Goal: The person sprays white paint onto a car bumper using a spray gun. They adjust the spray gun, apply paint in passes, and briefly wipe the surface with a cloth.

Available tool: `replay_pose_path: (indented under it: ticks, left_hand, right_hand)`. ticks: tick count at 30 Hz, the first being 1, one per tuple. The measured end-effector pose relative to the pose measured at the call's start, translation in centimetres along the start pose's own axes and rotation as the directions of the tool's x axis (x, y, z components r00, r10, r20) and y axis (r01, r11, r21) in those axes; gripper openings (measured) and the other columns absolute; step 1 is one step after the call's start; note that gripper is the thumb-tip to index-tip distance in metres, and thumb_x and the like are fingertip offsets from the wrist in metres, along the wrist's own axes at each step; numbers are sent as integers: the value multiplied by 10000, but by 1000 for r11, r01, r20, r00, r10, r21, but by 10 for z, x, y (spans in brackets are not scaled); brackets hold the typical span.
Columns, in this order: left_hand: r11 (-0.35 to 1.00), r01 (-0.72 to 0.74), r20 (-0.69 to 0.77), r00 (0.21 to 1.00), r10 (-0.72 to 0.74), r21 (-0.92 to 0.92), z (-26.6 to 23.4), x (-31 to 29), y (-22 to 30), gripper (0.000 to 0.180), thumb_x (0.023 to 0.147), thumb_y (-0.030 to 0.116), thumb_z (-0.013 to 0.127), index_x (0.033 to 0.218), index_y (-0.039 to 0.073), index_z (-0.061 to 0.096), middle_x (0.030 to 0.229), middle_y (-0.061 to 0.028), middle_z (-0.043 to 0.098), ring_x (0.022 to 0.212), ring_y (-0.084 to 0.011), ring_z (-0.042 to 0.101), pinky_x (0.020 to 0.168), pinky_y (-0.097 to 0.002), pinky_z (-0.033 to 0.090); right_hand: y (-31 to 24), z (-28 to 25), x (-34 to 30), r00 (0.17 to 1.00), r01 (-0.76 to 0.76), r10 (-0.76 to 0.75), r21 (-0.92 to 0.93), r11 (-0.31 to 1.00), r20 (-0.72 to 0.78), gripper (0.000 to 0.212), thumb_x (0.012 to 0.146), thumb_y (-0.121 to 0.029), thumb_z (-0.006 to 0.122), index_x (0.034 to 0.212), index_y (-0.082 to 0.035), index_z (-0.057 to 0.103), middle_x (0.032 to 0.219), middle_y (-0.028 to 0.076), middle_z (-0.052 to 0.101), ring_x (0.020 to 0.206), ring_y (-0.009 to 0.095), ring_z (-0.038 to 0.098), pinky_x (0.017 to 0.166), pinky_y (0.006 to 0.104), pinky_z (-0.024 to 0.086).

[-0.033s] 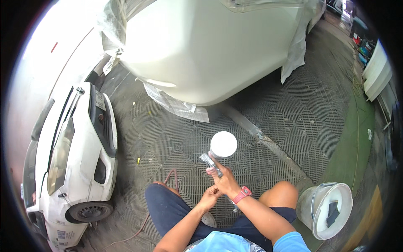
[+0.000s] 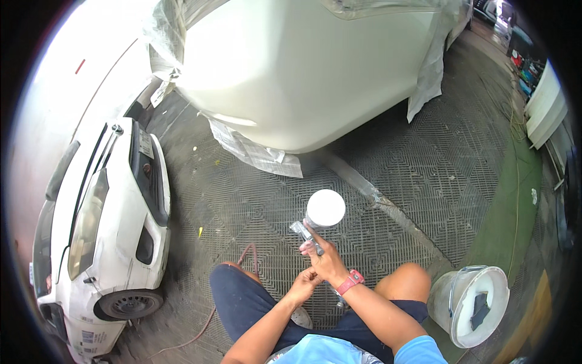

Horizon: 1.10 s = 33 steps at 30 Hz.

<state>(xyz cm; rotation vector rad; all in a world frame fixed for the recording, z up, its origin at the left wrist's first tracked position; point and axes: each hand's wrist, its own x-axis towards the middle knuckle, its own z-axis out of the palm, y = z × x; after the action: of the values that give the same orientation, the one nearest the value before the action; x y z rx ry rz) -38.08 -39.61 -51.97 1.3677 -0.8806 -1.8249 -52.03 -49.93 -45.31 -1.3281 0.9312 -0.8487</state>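
My right hand (image 2: 329, 261) is wrapped round a silver spray gun (image 2: 301, 230), whose head points away to the left. A round white cup (image 2: 326, 207) sits at the gun's far side and covers part of it. Close below, my left hand (image 2: 303, 287) has its fingers pinched together against the underside of my right hand, near the gun's handle. What lies between those fingertips is hidden. Ahead stands a pale, off-white car body panel (image 2: 291, 79), apart from the gun.
Masking film (image 2: 257, 148) hangs from the panel's lower edge. A white bucket (image 2: 445, 297) with a dark piece inside stands by my right knee. A white car bumper (image 2: 136, 242) is on the left. A reddish hose (image 2: 203, 330) crosses the grated floor (image 2: 254, 206).
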Motion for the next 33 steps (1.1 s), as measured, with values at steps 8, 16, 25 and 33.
replay_pose_path:
  ticks: [8,16,25,33]
  left_hand:
    - [1000,-14,44,999,13,24,3,11,7,275,1137,124,614,1386,23,677,1317,-30,748,1225,-124,655,1120,-324,479]
    - [1000,-7,62,998,8,-12,6,10,16,302,1151,156,596,1414,33,677,1337,2,731,1215,-98,625,1109,-314,464]
    - [1000,-14,64,998,14,9,7,16,12,302,1142,169,620,1399,23,681,1334,-15,734,1224,-107,628,1120,-320,464]
    - [999,-27,44,999,25,46,8,18,7,350,1141,175,622,1447,11,667,1355,-26,736,1267,-119,628,1153,-332,453]
  right_hand:
    - [3,-6,6,996,49,-50,-18,999,-69,642,1147,-536,510,1696,-211,434,1121,212,808,1063,349,805,952,439,606]
    - [-1,-6,7,994,59,-57,14,998,-97,601,1165,-481,503,1700,-216,429,988,149,791,953,258,800,927,412,622]
    - [-3,-12,4,992,56,-54,18,998,-110,599,1163,-482,515,1697,-222,440,955,126,782,897,221,783,897,394,618]
    - [1,-10,5,992,86,-78,71,994,-101,547,1175,-354,530,1689,-182,458,943,96,757,875,168,742,873,356,619]
